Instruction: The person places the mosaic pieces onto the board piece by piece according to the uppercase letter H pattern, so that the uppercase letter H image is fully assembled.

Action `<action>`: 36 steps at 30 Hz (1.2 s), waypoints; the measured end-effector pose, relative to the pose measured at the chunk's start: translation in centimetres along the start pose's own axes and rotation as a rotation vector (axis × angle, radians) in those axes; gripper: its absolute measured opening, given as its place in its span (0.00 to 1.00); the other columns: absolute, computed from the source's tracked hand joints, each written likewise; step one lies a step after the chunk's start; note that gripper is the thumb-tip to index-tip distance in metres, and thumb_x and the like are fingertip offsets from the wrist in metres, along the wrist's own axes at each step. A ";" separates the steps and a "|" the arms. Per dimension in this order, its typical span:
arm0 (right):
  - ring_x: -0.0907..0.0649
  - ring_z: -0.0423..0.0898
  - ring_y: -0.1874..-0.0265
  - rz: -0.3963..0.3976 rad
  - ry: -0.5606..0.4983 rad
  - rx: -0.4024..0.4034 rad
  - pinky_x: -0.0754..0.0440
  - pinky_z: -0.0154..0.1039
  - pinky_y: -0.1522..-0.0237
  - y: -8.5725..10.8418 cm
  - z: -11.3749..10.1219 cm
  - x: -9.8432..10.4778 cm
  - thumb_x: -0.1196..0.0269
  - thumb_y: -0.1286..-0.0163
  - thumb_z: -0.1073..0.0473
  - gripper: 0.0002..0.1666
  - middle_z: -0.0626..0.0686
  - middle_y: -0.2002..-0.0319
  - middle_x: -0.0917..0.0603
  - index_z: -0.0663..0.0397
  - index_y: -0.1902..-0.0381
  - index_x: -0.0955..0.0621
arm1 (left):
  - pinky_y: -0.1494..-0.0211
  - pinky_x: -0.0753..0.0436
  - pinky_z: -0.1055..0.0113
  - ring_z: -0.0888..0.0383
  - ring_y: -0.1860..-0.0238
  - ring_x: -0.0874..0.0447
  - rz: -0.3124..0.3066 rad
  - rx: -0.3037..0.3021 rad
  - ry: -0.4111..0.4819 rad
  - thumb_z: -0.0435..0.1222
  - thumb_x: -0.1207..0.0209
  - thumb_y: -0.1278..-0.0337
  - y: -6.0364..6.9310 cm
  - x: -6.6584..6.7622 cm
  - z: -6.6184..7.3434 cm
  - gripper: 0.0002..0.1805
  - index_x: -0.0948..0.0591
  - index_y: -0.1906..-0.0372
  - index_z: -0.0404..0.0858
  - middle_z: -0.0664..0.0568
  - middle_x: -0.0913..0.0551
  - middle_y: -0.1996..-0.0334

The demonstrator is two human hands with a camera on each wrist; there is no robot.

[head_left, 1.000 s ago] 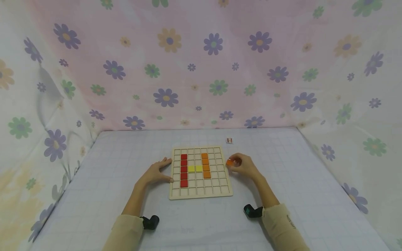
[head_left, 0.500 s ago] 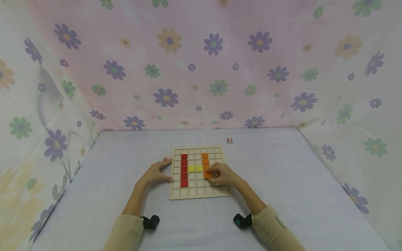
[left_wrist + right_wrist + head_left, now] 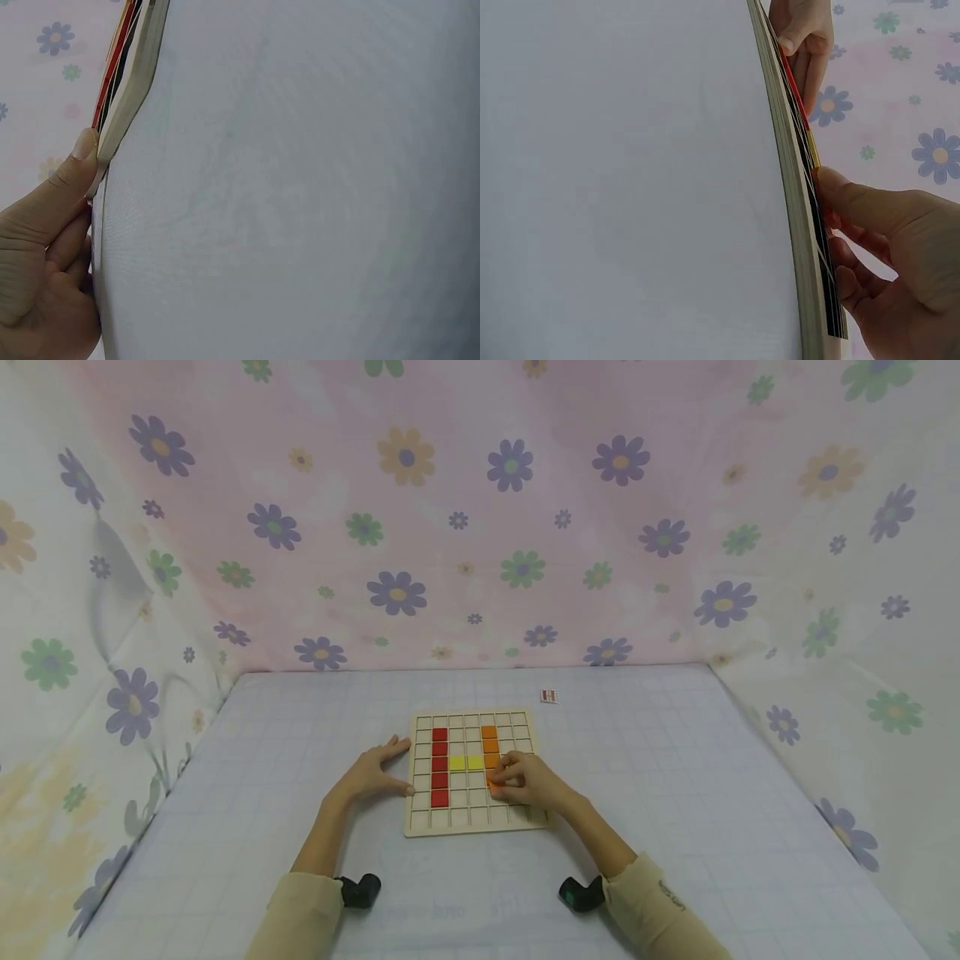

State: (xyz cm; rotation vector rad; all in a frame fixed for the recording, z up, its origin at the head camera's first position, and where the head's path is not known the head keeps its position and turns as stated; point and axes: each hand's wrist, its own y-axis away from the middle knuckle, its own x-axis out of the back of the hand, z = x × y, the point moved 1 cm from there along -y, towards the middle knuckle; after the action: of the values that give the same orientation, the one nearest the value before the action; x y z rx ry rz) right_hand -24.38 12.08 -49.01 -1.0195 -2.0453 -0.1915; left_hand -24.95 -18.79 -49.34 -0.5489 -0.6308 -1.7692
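A wooden grid board (image 3: 480, 832) lies in the middle of the table. Red square tiles (image 3: 439, 764) form a column on its left side, two yellow tiles (image 3: 467, 763) sit beside them, and an orange column (image 3: 490, 745) stands to the right. My left hand (image 3: 367, 775) rests at the board's left edge, thumb and fingers spread against it. Over the lower end of the orange column, my right hand (image 3: 534, 779) pinches an orange tile (image 3: 493, 786) that is partly hidden by the fingers. In the right wrist view, the thumb presses close to the board's surface.
A small printed card (image 3: 549, 696) lies beyond the board's far right corner. Flowered cloth (image 3: 480, 552) hangs behind and along both sides of the pale table (image 3: 675, 777). A black wrist device (image 3: 581, 893) sits at each sleeve cuff.
My right hand has moved left from beside the board onto it, carrying the orange tile, then shifted the tile slightly nearer to me. The left hand has stayed in place.
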 end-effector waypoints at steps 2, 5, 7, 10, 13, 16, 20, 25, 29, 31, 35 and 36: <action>0.24 0.44 0.66 0.015 0.002 -0.005 0.22 0.32 0.65 0.0 0.0 -0.2 0.31 0.43 0.58 0.17 0.54 0.62 0.21 0.65 0.59 0.15 | 0.30 0.51 0.40 0.38 0.28 0.55 0.001 -0.002 -0.001 0.44 0.24 0.69 0.0 0.0 0.0 0.52 0.35 0.31 0.39 0.42 0.46 0.28; 0.26 0.41 0.68 0.029 0.000 -0.023 0.25 0.31 0.68 0.1 -0.2 -0.4 0.31 0.43 0.57 0.16 0.51 0.65 0.22 0.63 0.60 0.14 | 0.30 0.50 0.41 0.39 0.28 0.54 0.000 -0.010 -0.002 0.44 0.24 0.69 0.1 0.1 0.2 0.52 0.35 0.31 0.38 0.41 0.46 0.28; 0.27 0.39 0.69 0.028 -0.013 -0.041 0.26 0.30 0.69 0.2 -0.3 -0.5 0.31 0.43 0.58 0.16 0.49 0.66 0.22 0.63 0.60 0.14 | 0.30 0.50 0.41 0.39 0.28 0.54 -0.001 -0.014 -0.003 0.44 0.24 0.68 0.1 0.1 0.2 0.52 0.35 0.31 0.38 0.40 0.46 0.28; 0.27 0.36 0.71 0.019 -0.029 -0.047 0.26 0.29 0.71 0.4 -0.2 -0.7 0.31 0.43 0.59 0.15 0.48 0.68 0.21 0.62 0.59 0.14 | 0.30 0.50 0.41 0.39 0.28 0.54 -0.001 -0.015 -0.002 0.43 0.24 0.68 0.2 0.2 0.3 0.52 0.36 0.31 0.38 0.40 0.46 0.28; 0.26 0.35 0.72 0.004 -0.036 -0.035 0.26 0.28 0.72 0.5 -0.1 -0.7 0.32 0.42 0.60 0.14 0.48 0.69 0.19 0.63 0.59 0.14 | 0.30 0.50 0.40 0.38 0.28 0.54 -0.003 -0.011 -0.007 0.44 0.24 0.68 0.2 0.2 0.3 0.52 0.36 0.31 0.38 0.40 0.46 0.28; 0.27 0.35 0.72 -0.015 -0.046 -0.027 0.26 0.28 0.72 0.5 -0.1 -0.5 0.32 0.41 0.60 0.14 0.49 0.68 0.17 0.63 0.58 0.15 | 0.30 0.50 0.40 0.38 0.28 0.54 -0.003 -0.010 -0.008 0.44 0.24 0.68 0.2 0.1 0.3 0.52 0.36 0.31 0.38 0.40 0.46 0.28; 0.28 0.35 0.74 -0.018 -0.048 -0.027 0.28 0.29 0.73 0.5 -0.1 -0.3 0.32 0.42 0.59 0.16 0.47 0.70 0.17 0.63 0.58 0.15 | 0.30 0.50 0.41 0.38 0.28 0.54 -0.003 -0.010 -0.004 0.44 0.24 0.68 0.2 0.1 0.3 0.52 0.35 0.31 0.38 0.40 0.46 0.28; 0.28 0.35 0.73 -0.012 -0.056 -0.060 0.27 0.29 0.73 0.4 -0.2 -0.2 0.30 0.44 0.57 0.15 0.45 0.71 0.18 0.61 0.60 0.14 | 0.30 0.50 0.40 0.38 0.28 0.54 -0.001 -0.006 0.001 0.43 0.24 0.69 0.2 0.1 0.3 0.52 0.35 0.31 0.38 0.40 0.46 0.29; 0.27 0.36 0.73 -0.022 -0.045 -0.062 0.26 0.29 0.71 0.4 -0.4 -0.2 0.30 0.45 0.57 0.13 0.45 0.72 0.17 0.58 0.63 0.13 | 0.30 0.50 0.40 0.38 0.28 0.54 -0.005 -0.006 0.000 0.43 0.24 0.69 0.2 0.1 0.3 0.52 0.35 0.31 0.38 0.40 0.46 0.28; 0.27 0.35 0.74 -0.026 -0.030 -0.054 0.26 0.28 0.71 0.3 -0.4 -0.2 0.30 0.44 0.57 0.13 0.45 0.71 0.17 0.58 0.62 0.13 | 0.30 0.50 0.40 0.37 0.28 0.55 -0.006 -0.008 -0.003 0.43 0.24 0.69 0.2 0.1 0.2 0.52 0.36 0.31 0.38 0.40 0.46 0.28; 0.28 0.35 0.74 -0.030 -0.016 -0.040 0.28 0.29 0.73 0.3 -0.3 -0.3 0.30 0.44 0.56 0.16 0.45 0.71 0.17 0.59 0.60 0.14 | 0.30 0.50 0.39 0.37 0.28 0.55 -0.004 -0.013 -0.002 0.43 0.24 0.69 0.1 0.1 0.1 0.52 0.36 0.31 0.38 0.40 0.46 0.29; 0.29 0.35 0.75 -0.027 -0.013 -0.029 0.29 0.29 0.73 0.3 -0.3 -0.3 0.30 0.44 0.55 0.17 0.44 0.72 0.17 0.59 0.59 0.14 | 0.30 0.50 0.40 0.37 0.28 0.54 -0.004 -0.013 0.001 0.43 0.24 0.69 0.1 0.1 0.1 0.52 0.35 0.31 0.37 0.40 0.46 0.29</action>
State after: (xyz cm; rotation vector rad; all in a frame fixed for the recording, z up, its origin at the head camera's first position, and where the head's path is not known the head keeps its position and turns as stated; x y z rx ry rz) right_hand -23.90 11.91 -49.11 -1.0142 -2.0743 -0.2301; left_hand -24.88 -18.80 -49.15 -0.5564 -0.6205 -1.7789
